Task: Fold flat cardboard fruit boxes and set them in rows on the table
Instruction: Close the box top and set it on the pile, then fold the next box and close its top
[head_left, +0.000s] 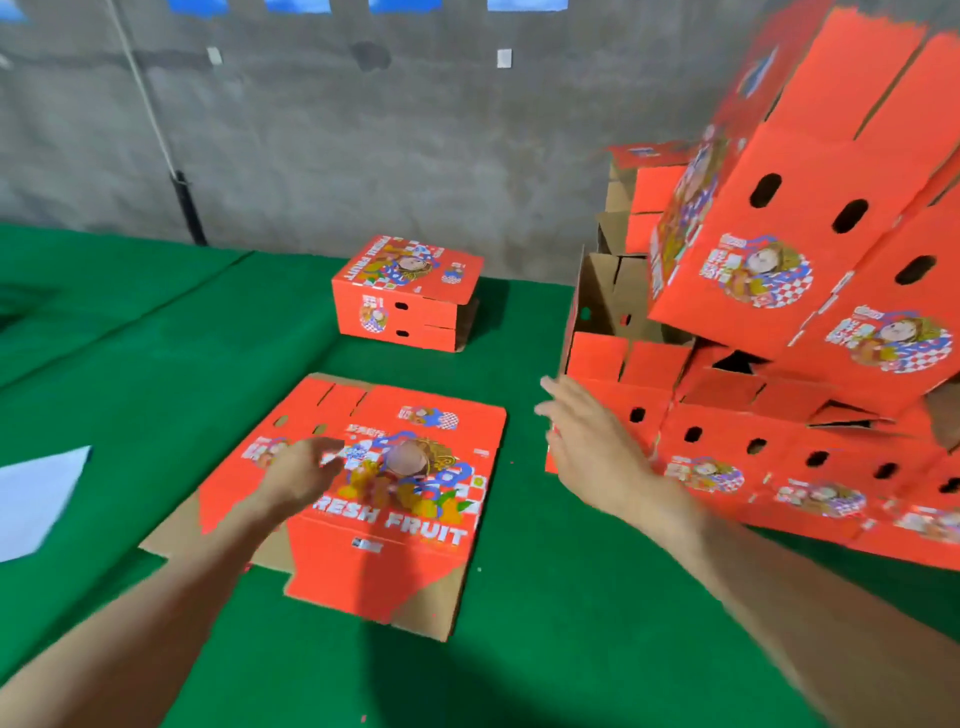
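A flat red cardboard fruit box (395, 525), printed "FRESH FRUIT", lies on the green table (545, 649) in front of me. My left hand (298, 475) hovers over its left part, fingers loosely curled, holding nothing. My right hand (587, 441) is raised to the right of the flat box, fingers spread, empty, close to a leaning pile of red boxes (779, 426). One folded red box (405, 293) stands farther back on the table.
The pile at the right is tall and untidy, with tilted boxes (810, 208) leaning overhead. A white sheet (36, 499) lies at the left edge. A grey wall (337, 130) closes the back, with a dark pole (189, 208) against it.
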